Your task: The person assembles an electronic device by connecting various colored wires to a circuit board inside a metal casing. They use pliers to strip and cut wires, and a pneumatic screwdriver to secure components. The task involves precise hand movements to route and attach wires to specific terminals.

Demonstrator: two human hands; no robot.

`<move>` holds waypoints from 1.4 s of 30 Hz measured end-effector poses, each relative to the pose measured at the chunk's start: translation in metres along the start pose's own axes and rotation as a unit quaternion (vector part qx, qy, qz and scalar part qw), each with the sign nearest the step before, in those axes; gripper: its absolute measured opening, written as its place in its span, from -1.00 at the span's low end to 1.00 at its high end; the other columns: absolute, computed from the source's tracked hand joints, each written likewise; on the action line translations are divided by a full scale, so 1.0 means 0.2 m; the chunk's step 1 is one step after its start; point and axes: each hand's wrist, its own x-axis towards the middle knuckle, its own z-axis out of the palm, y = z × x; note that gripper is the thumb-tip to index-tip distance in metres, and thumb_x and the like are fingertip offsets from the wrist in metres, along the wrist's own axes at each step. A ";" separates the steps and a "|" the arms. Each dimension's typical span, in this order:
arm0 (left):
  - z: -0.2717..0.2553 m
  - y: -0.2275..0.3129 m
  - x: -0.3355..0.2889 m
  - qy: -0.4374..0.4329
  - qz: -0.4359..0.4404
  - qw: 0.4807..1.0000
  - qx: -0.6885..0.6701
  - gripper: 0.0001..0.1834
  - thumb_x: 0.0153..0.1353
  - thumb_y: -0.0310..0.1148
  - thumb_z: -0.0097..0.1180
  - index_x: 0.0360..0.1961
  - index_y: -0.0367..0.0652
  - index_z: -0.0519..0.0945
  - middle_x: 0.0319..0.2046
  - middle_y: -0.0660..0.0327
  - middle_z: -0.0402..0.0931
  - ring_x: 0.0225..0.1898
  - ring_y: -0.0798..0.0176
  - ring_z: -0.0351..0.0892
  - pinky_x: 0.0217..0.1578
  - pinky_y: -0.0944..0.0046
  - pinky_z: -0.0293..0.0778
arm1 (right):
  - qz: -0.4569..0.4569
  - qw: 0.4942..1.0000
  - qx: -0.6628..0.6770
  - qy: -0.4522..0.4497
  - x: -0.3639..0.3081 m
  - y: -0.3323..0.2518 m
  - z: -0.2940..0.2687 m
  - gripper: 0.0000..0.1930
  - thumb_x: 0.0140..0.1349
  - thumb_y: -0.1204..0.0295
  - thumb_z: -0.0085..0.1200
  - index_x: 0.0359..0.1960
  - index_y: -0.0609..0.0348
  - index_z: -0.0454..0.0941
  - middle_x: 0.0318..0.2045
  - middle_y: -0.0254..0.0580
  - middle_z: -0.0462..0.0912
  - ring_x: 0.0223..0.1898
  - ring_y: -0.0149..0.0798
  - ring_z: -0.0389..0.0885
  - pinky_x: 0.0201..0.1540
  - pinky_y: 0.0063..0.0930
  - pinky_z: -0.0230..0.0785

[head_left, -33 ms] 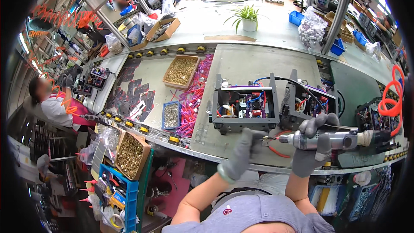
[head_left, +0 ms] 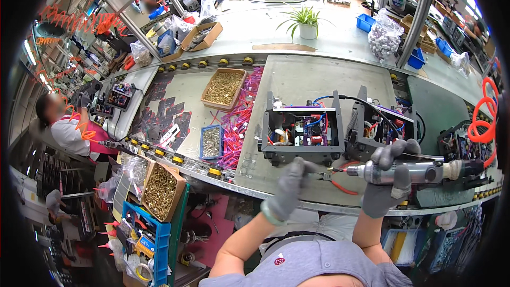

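Note:
My right hand [head_left: 390, 175], in a grey glove, is wrapped round a silver air screwdriver [head_left: 419, 172], held level with its bit pointing left. Left of the bit tip, and apart from it, is my left hand [head_left: 287, 188], also gloved. Its fingers are drawn together and slightly blurred; whatever they hold, if anything, is hidden. Just beyond the hands stands an open black metal chassis [head_left: 303, 151] with wires and circuit parts inside. A second such chassis [head_left: 372, 141] sits to its right. Under the screwdriver's front lie red-handled pliers [head_left: 342, 187], partly covered.
Left on the bench are a box of brass-coloured screws [head_left: 224, 87], a blue tray of small silver parts [head_left: 211, 142] and pink-purple cable ties [head_left: 236, 138]. A red coiled air hose [head_left: 482, 127] hangs at right. Another box of fasteners [head_left: 159, 191] is lower left. Co-workers sit farther off.
My left hand has drawn back slightly to the left, away from the bit tip. The screwdriver in my right hand has shifted only slightly right; both chassis stay put.

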 end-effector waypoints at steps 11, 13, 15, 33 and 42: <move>-0.25 0.29 0.36 0.080 0.389 0.696 0.598 -0.87 0.08 -0.28 0.32 -0.38 -0.06 0.70 -0.46 0.20 0.53 -0.43 0.12 0.56 -0.41 0.11 0.43 | 0.010 1.000 -0.014 0.011 -0.01 0.02 -0.02 -0.45 0.18 0.26 0.25 0.16 0.13 0.34 -0.19 -0.24 0.49 -0.30 -0.38 0.50 -0.13 -0.33 0.45; -0.19 0.31 0.43 0.023 0.383 0.650 0.656 -0.85 0.08 -0.22 0.30 -0.41 -0.04 0.68 -0.43 0.21 0.54 -0.41 0.09 0.58 -0.38 0.05 0.43 | 0.017 1.000 -0.014 0.008 -0.01 0.02 -0.01 -0.46 0.17 0.26 0.26 0.15 0.12 0.36 -0.20 -0.25 0.49 -0.29 -0.38 0.50 -0.14 -0.34 0.44; -0.18 0.32 0.49 -0.009 0.325 0.614 0.720 -0.81 0.14 -0.15 0.21 -0.44 -0.01 0.65 -0.42 0.21 0.55 -0.38 0.05 0.59 -0.32 -0.01 0.45 | 0.025 1.000 -0.006 0.010 -0.02 0.01 0.02 -0.50 0.15 0.33 0.26 0.10 0.14 0.39 -0.22 -0.27 0.47 -0.31 -0.40 0.48 -0.17 -0.39 0.40; -0.15 0.55 0.55 -0.264 0.066 0.484 0.832 -0.85 0.03 -0.22 0.17 -0.43 0.03 0.72 -0.50 0.15 0.63 -0.34 0.02 0.67 -0.33 0.02 0.54 | 0.105 0.985 0.095 -0.095 0.06 0.21 0.04 -0.47 0.16 0.44 0.31 0.15 0.08 0.35 -0.21 -0.22 0.49 -0.29 -0.27 0.54 -0.44 -0.43 0.46; -0.19 0.56 0.60 -0.284 0.122 0.507 0.805 -0.85 0.06 -0.21 0.15 -0.43 0.04 0.71 -0.53 0.15 0.60 -0.36 0.00 0.65 -0.35 0.01 0.52 | 0.177 0.974 0.032 -0.140 0.09 0.64 0.07 -0.45 0.10 0.50 0.36 0.11 0.04 0.37 -0.19 -0.26 0.50 -0.27 -0.32 0.56 -0.32 -0.45 0.54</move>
